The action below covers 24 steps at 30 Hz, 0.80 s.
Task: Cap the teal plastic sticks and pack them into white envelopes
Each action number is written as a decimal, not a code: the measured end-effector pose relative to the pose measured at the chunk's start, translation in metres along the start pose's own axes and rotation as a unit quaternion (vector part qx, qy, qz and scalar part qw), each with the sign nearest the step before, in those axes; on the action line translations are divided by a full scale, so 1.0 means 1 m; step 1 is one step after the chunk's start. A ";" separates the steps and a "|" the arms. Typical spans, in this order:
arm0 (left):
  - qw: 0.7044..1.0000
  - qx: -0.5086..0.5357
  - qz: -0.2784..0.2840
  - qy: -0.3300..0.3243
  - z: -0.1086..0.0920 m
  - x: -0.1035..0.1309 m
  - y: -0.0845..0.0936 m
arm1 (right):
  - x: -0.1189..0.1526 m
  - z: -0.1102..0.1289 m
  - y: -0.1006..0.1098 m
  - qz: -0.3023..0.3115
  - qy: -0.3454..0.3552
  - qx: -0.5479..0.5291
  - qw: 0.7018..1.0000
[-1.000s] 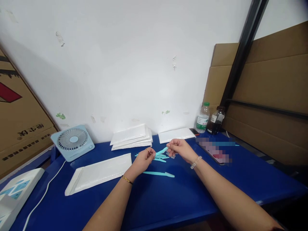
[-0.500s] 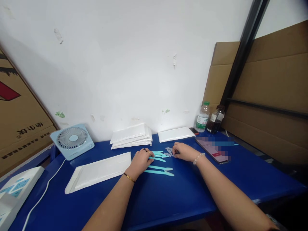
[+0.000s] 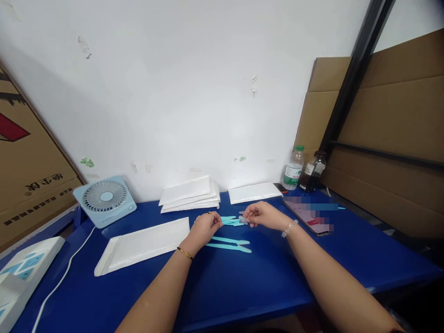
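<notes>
My left hand (image 3: 207,226) is closed in a pinch on a slim turquoise eyebrow razor (image 3: 228,223), though its fingers cover much of the handle. More turquoise razors lie close behind it, so I cannot fully separate them. Two other eyebrow razors (image 3: 231,245) lie side by side on the blue table, just below the left hand. To the right, my right hand (image 3: 261,215) pinches a small translucent blade cap (image 3: 243,219) between thumb and fingers. A similar clear piece lies just beyond these fingertips.
White padded envelopes are stacked (image 3: 189,196) near the wall, with a single envelope (image 3: 255,192) beside them and another (image 3: 145,243) at left. A blue fan (image 3: 110,199) stands at left. A phone (image 3: 307,216) and two bottles (image 3: 294,170) are at right. The blue tabletop (image 3: 256,291) extends forward.
The left fingers have closed into a pinch, and the razor beneath them is off its former spot. The right hand has shifted slightly left and come up with a clear cap.
</notes>
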<state>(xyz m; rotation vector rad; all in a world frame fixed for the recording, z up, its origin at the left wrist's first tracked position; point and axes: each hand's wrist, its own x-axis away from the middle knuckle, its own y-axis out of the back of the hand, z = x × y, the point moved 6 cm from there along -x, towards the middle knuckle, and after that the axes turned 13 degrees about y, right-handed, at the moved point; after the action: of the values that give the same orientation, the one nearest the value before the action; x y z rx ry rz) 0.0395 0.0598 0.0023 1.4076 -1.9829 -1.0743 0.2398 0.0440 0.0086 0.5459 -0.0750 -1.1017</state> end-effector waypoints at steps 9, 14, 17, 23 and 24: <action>1.000 0.014 0.022 -0.009 -0.007 0.003 -0.002 | -0.002 0.007 -0.014 0.009 0.008 0.022 1.000; 0.988 0.031 0.148 -0.002 -0.008 0.009 -0.019 | 0.003 0.009 -0.025 0.102 0.000 0.018 0.995; 0.994 -0.016 0.107 -0.006 -0.007 0.008 -0.015 | 0.003 0.001 -0.010 0.072 -0.015 0.101 0.992; 0.982 -0.179 -0.064 -0.003 0.002 -0.001 0.004 | -0.005 -0.011 0.005 -0.008 0.004 0.307 0.952; 0.980 -0.191 -0.063 -0.002 0.004 -0.002 0.004 | -0.007 -0.012 0.001 -0.002 0.015 0.318 0.948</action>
<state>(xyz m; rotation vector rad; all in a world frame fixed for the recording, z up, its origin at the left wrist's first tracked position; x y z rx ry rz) 0.0351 0.0640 0.0030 1.3300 -1.5949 -1.4245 0.2413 0.0545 0.0000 1.1405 -0.4125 -1.0653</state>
